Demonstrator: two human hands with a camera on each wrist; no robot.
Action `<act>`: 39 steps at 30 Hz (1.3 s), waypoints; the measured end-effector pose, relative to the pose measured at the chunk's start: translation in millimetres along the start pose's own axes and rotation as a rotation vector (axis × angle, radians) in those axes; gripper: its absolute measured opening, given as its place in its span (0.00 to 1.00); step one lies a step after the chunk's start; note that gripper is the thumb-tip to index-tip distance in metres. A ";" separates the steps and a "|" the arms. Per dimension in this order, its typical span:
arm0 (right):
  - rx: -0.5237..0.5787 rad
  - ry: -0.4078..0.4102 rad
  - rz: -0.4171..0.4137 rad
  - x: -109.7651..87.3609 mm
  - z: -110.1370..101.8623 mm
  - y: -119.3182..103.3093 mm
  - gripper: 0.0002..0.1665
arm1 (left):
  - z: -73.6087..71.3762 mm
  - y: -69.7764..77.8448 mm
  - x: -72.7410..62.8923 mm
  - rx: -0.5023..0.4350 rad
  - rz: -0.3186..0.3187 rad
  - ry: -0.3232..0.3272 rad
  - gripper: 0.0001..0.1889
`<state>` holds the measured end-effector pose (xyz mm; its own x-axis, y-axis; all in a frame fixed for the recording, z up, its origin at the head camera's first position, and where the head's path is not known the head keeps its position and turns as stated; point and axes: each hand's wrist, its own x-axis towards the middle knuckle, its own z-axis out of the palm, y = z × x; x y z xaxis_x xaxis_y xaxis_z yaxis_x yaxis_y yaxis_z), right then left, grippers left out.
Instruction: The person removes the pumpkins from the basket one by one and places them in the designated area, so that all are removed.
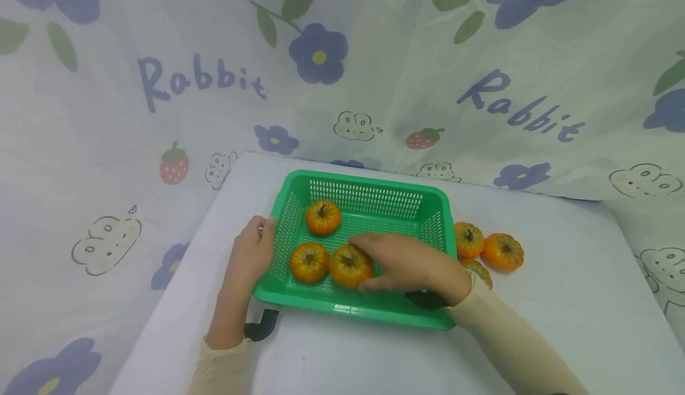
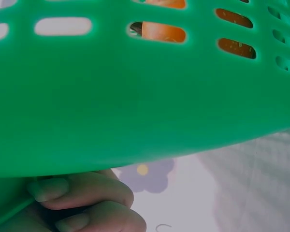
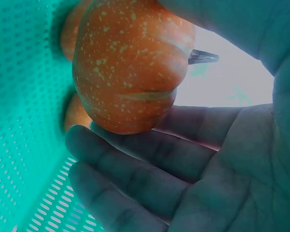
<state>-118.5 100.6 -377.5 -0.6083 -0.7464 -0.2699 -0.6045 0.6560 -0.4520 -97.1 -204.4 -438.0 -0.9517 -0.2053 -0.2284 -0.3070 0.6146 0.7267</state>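
Three pumpkins (image 1: 323, 218) sit in one green basket (image 1: 348, 310), three more pumpkins (image 1: 503, 252) beside it; the left hand (image 1: 254, 249) grips the rim, the right hand (image 1: 404, 261), reaching in, clasps one pumpkin (image 1: 349, 267).

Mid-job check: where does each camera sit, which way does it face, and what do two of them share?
Head: on the head, facing forward and down at the basket; left hand, right hand and sleeves show.
Left wrist: on that wrist, facing the basket's slotted side up close; curled fingers show below.
Right wrist: on that wrist, facing the held pumpkin and basket mesh; palm and fingers show.
Shared: head and right wrist both show the right hand holding that pumpkin.
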 end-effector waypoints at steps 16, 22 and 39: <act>0.028 0.149 0.110 -60.2 -7.3 8.9 0.50 | -2.0 -2.4 -0.5 -0.003 0.002 -0.010 0.33; 0.046 0.208 0.156 -85.8 -2.9 19.3 0.50 | -1.6 -2.0 -0.4 0.005 0.004 -0.010 0.33; 0.209 0.407 0.254 -141.9 11.0 48.8 0.51 | -1.9 0.7 -1.0 0.001 -0.005 -0.018 0.33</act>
<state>-56.0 237.2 -370.6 -0.8981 -0.4356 -0.0596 -0.3217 0.7434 -0.5864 -96.3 -205.2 -436.0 -0.9502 -0.1948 -0.2434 -0.3116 0.6143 0.7249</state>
